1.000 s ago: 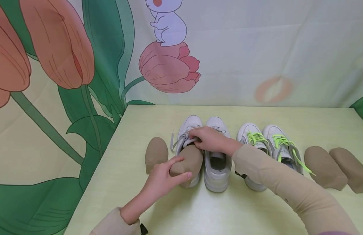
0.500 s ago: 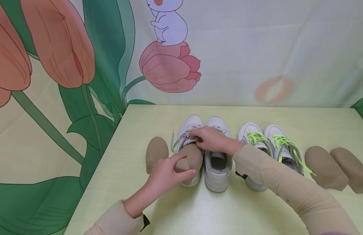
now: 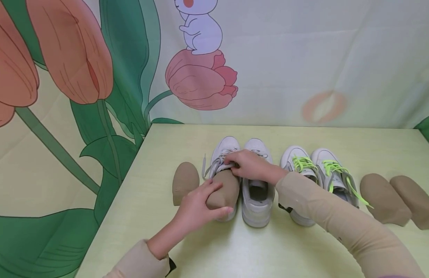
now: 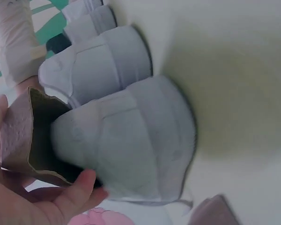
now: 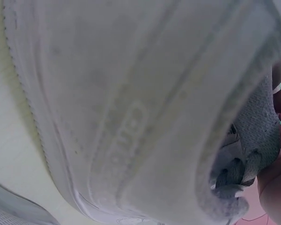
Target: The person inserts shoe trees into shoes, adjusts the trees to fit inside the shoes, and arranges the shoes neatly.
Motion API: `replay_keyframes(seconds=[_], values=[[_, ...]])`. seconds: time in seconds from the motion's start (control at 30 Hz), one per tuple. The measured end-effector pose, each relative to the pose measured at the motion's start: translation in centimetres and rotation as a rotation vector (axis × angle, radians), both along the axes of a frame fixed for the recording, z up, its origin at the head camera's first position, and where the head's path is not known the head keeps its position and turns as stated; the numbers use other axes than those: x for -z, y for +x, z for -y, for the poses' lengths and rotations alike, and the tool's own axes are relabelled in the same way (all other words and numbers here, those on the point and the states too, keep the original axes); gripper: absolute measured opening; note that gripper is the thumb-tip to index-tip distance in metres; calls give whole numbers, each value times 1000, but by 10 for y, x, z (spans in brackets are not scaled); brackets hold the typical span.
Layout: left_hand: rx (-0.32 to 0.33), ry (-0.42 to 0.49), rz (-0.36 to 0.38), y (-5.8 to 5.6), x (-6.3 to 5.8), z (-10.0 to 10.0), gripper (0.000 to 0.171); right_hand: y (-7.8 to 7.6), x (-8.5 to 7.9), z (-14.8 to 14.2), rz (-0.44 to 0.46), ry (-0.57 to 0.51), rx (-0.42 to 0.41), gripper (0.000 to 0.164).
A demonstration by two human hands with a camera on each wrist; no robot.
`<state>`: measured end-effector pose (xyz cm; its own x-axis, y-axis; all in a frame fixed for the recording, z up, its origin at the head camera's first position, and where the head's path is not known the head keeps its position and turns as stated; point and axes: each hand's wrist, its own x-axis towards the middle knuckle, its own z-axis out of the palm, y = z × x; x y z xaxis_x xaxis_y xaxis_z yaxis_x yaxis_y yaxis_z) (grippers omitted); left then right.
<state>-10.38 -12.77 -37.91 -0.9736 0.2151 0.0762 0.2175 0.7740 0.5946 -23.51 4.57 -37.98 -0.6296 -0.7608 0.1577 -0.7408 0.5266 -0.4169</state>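
Observation:
In the head view, my left hand point(image 3: 197, 208) holds a brown, hollow paper-pulp shoe insert point(image 3: 225, 189), thumb and fingers on either side. The insert's front end lies inside the opening of the leftmost white sneaker point(image 3: 224, 146). Its open rear end point(image 4: 18, 129) stands over the heel point(image 4: 126, 145) in the left wrist view. My right hand point(image 3: 249, 164) pinches that sneaker's grey tongue point(image 5: 260, 122) near the laces; its fingertips are partly hidden. Close on the right stands the matching sneaker point(image 3: 257, 214), its opening bare. A second brown insert point(image 3: 185, 183) lies left of the pair.
Right of these stands another white pair with green laces, a left sneaker point(image 3: 301, 162) and a right sneaker point(image 3: 327, 166), partly behind my right sleeve. Two more brown inserts point(image 3: 384, 199) lie at the far right. A printed cloth point(image 3: 270, 69) hangs behind the table point(image 3: 277, 255).
My left hand has shifted slightly right, and the insert's rear end has swung right, more in line with the sneaker. The right hand keeps its place at the tongue.

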Motion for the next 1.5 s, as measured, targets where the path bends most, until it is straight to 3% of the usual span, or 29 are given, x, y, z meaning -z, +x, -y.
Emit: replay_keyframes(seconds=[0.2, 0.4, 0.77, 1.0, 1.5], values=[[75, 83, 3, 3, 13, 0, 76, 0, 4, 0, 6, -12, 21, 18], [57, 126, -44, 6, 17, -5, 58, -1, 6, 0, 1, -20, 30, 18], [24, 98, -71, 0, 10, -12, 55, 1, 4, 1, 34, -53, 44, 17], [20, 33, -84, -8, 8, -14, 54, 1, 3, 1, 52, -64, 62, 17], [28, 0, -121, -10, 6, -12, 55, -5, -3, 7, -5, -19, 23, 7]])
